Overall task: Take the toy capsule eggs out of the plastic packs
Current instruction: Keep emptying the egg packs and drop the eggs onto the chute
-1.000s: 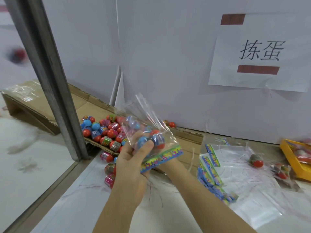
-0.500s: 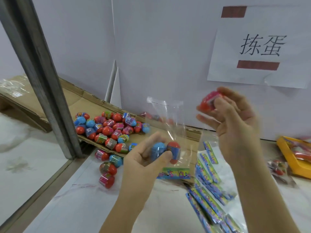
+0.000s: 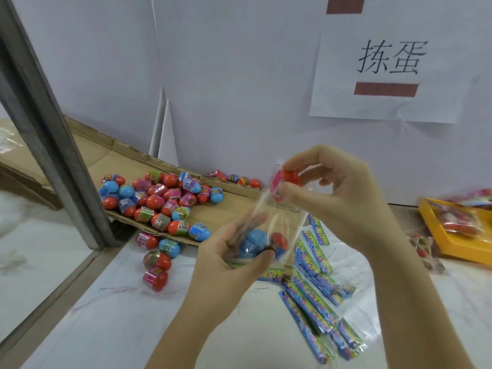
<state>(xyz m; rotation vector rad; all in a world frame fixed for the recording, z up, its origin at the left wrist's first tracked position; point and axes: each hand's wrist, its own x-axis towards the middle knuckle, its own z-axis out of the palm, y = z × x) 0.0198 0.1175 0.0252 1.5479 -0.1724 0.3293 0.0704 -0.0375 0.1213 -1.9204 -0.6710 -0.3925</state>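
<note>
**Head view: one egg pinched at the mouth of a clear pack**

I see a white wall with a paper sign behind a pale table. A flattened cardboard sheet lies along the wall and carries a heap of loose eggs, a few of them spilled onto the table. To the right lies a pile of empty packs, and at the far right a yellow tray. In front of me, my left hand is curled round the lower part of a plastic pack, with a blue egg and a red egg inside it. My right hand pinches a pink and red egg between thumb and fingertips at the pack's open top.
</note>
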